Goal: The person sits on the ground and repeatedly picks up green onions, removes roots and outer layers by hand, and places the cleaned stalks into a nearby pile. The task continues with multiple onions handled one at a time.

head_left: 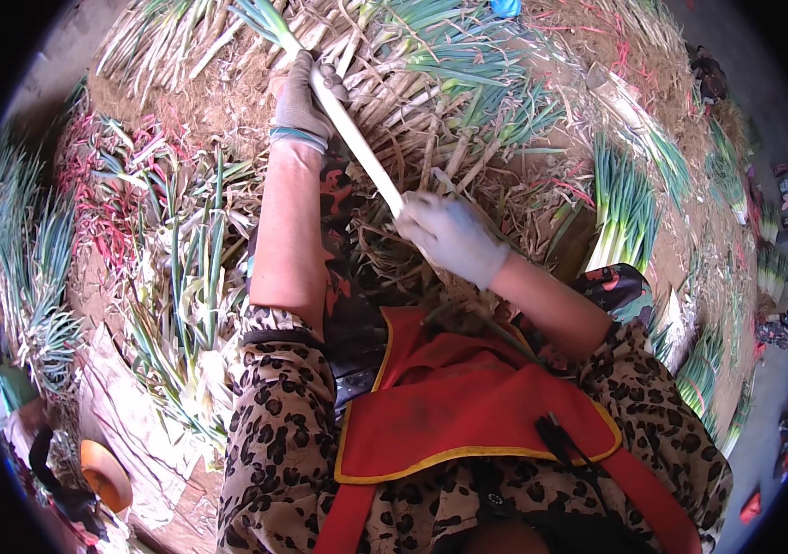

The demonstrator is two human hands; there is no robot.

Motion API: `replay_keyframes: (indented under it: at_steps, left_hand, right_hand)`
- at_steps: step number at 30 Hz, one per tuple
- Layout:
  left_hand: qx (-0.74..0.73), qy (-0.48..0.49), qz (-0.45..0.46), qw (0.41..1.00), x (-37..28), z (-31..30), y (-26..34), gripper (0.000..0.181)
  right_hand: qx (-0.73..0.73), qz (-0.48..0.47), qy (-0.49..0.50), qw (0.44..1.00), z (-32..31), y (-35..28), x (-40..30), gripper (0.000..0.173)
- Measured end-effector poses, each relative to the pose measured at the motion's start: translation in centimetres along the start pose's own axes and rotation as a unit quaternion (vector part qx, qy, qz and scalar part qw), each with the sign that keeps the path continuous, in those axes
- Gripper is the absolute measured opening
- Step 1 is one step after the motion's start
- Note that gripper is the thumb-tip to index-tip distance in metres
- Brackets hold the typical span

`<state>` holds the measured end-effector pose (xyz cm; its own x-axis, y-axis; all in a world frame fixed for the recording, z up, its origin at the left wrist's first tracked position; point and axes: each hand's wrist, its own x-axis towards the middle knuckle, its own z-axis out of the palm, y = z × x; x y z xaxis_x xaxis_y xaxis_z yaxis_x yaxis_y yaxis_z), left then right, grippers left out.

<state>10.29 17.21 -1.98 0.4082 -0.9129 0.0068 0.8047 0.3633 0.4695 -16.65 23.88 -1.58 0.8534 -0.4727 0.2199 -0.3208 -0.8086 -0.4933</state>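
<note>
A long green onion (pixel 356 142) with a bare white stalk slants across the view in front of my body. My left hand (pixel 307 100), in a soiled work glove, grips it just under the green leaves. At the stalk's lower end is my right hand (pixel 450 235), in a pale glove, blurred and closed around the root end. The roots themselves are hidden. Beneath the stalk lies a litter of dry leaves and peelings (pixel 394 249). Beyond my hands spreads a heap of unpeeled green onions (pixel 401 97) with brown outer skins.
Peeled green onions (pixel 622 208) stand bundled at the right. Stripped leaves (pixel 189 277) and red ties (pixel 110 215) lie at the left. More onions (pixel 13 228) are piled at the far left, near an orange bowl-shaped object (pixel 106 476). People (pixel 785 322) are at the far right.
</note>
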Motion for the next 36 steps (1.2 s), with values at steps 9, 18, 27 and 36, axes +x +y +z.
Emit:
replay_keyframes:
  at_steps: [9, 18, 27, 36]
  left_hand:
    - [0.000, -0.006, 0.038, 0.999, 0.1, -0.9, 1.5, 0.019]
    - [0.007, 0.066, 0.035, 0.997, -0.3, 0.6, -0.2, 0.019]
    - [-0.070, -0.023, 0.033, 0.997, 0.0, -1.2, 1.6, 0.019]
    - [-0.093, -0.176, -0.030, 0.980, -0.1, -0.3, 0.9, 0.044]
  right_hand:
    - [0.127, 0.069, -0.026, 0.989, -2.0, 1.8, -5.6, 0.023]
    - [0.356, 0.171, 0.191, 0.899, 3.4, 2.2, 4.2, 0.020]
    - [0.121, 0.233, 0.080, 0.962, 3.8, 4.5, -1.6, 0.014]
    - [0.061, 0.205, -0.094, 0.972, 3.6, 9.1, -3.7, 0.025]
